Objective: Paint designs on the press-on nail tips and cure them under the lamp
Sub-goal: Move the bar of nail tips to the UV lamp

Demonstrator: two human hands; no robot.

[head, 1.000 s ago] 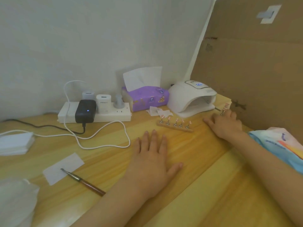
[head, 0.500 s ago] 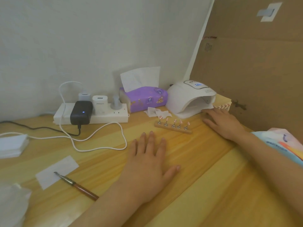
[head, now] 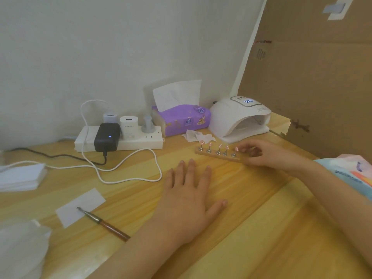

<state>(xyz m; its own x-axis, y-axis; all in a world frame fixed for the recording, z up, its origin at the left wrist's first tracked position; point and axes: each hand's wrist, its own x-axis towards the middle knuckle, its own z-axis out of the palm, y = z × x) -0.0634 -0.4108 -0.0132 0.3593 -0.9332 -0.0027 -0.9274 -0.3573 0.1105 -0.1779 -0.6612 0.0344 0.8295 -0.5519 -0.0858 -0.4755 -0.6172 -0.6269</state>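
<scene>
A pale wooden counter (head: 261,228) is set against a white wall. The wooden stand (head: 217,155) carrying the nail tips (head: 210,144) lies just in front of the white lamp (head: 237,119). Its right end is clamped by the curled fingers (head: 248,147) of the right hand (head: 271,157). The left hand (head: 187,200) is laid flat on the counter, fingers straight and slightly apart. A brush (head: 102,221) lies at the left.

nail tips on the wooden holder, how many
5 nail tips in one row on the wooden holder: leftmost, second, middle, fourth, last by the right hand, which may hide more.
</scene>
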